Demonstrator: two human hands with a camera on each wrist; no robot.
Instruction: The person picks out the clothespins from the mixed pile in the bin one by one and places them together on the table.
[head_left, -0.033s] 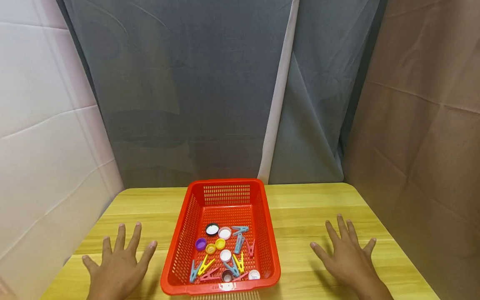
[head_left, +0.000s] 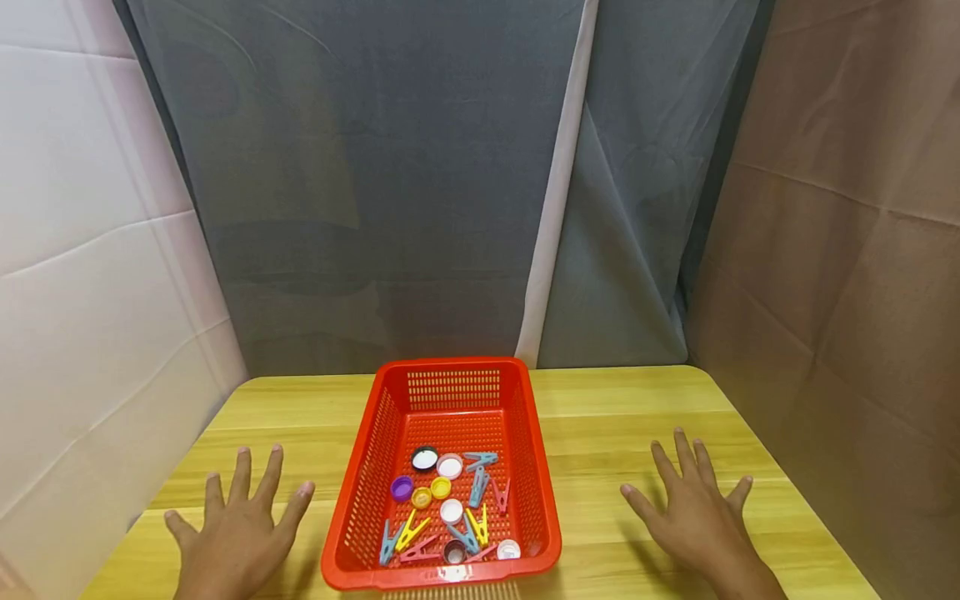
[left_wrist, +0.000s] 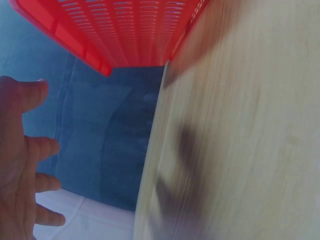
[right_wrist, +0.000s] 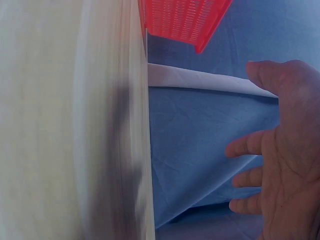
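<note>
A red plastic basket [head_left: 551, 508] with slotted walls stands on the table between my two hands. Inside it lie bottle caps, among them a purple cap [head_left: 402, 488], yellow caps and white ones, mixed with clothespins such as a yellow clothespin [head_left: 411, 531], a blue clothespin [head_left: 477, 487] and a pink clothespin [head_left: 501, 495]. To the basket's left my left hand [head_left: 236, 529] is held above the table with fingers spread. My right hand [head_left: 693, 517] hovers on the other side, fingers spread too. Both palms hold nothing in the wrist views, and shadows fall on the wood below.
The light wooden table [head_left: 600, 433] has rounded far corners. Behind it hangs a grey curtain [head_left: 375, 208] with a pale strip [head_left: 558, 183]. A white cloth [head_left: 97, 250] borders the left side and a brown cloth [head_left: 840, 250] the right.
</note>
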